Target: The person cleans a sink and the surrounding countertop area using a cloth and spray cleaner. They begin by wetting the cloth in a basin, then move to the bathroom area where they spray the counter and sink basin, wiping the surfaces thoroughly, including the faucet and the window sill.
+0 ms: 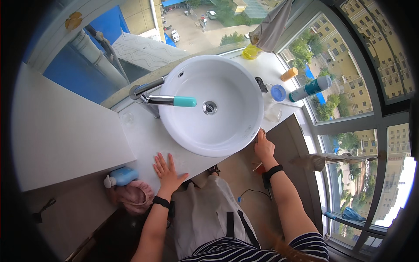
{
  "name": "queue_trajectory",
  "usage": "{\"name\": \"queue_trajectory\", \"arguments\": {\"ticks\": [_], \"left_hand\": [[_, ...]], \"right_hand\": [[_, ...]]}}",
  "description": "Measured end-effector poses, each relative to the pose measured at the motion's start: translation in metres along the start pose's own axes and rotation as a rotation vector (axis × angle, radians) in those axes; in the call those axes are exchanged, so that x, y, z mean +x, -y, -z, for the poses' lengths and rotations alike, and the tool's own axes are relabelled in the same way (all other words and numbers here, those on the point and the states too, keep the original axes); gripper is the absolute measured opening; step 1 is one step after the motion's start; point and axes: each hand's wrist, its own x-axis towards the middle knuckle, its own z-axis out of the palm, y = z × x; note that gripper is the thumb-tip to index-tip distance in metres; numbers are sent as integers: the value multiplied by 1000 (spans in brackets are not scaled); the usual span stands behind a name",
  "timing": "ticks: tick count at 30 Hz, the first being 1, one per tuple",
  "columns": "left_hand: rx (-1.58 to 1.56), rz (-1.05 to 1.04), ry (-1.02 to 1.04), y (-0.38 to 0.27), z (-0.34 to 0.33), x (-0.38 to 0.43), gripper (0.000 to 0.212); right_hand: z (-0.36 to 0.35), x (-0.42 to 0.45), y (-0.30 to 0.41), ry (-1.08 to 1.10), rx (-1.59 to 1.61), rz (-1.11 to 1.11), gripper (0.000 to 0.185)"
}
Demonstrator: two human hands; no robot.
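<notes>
Before me a round white washbasin (209,137) stands on a white countertop (144,140), with a bare drain in its bowl. A chrome faucet (160,100) with a teal-tipped part reaches over its left side. My left hand (167,172) lies with fingers spread on the countertop, just below the basin's lower left rim, and holds nothing. My right hand (264,147) is at the counter's front edge, beside the basin's lower right rim, fingers bent with one pointing up; part of a small dark object shows at its fingertips, too hidden to identify.
A blue pump bottle (122,177) and a pink cloth item (136,196) are at the lower left. Right of the basin stand a clear container (273,113), a blue lid (278,93), a teal spray can (309,88) and an orange bottle (289,74). A cable (252,190) hangs below.
</notes>
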Motion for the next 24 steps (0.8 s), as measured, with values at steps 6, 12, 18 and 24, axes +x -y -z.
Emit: {"name": "queue_trajectory", "arguments": {"ticks": [6,12,18,24], "left_hand": [[23,14,45,-3,7,2,114],[-4,43,83,-8,10,3,114],[-33,34,69,0,8,3,112],[-87,-96,91,39,14,8,63]], "right_hand": [[-15,0,20,-83,106,-40,70],[-42,-65,50,-113,218,110,55],[-31,-112,79,189,431,327,44],[3,-104,59,440,1020,103,27]]}}
